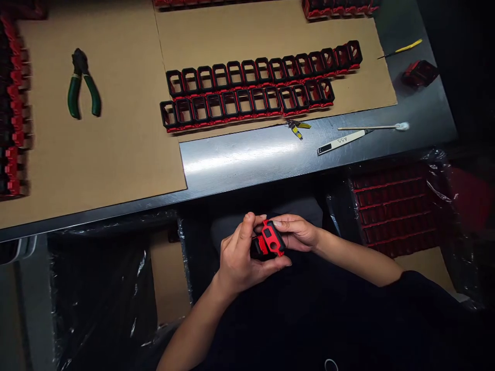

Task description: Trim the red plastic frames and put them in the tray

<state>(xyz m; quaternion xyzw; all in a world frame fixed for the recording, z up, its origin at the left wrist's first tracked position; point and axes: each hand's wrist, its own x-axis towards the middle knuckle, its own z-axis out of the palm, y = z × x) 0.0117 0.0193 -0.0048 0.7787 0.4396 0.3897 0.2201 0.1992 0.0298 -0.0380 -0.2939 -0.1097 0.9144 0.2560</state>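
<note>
Between my hands, in front of my body and below the bench edge, is a red and black plastic housing [273, 238] with a round hole and a small square opening in its red face. My left hand [243, 252] wraps around it from the left, thumb beneath and fingers above. From the right, my right hand [296, 231] grips its upper corner, with the thumb on the black rim. Its far side is hidden by my fingers. On the bench beyond, similar black-rimmed red housings [247, 100] stand in two long rows.
Green-handled pliers [83, 87] lie on the cardboard [116, 154]. Along the metal edge are small yellow cutters [297, 129], tweezers [342, 141], and a cotton swab [371, 127]. A yellow-handled pick [404, 48] and a single housing [419, 73] lie right. A plastic-lined box [394, 211] holds more housings.
</note>
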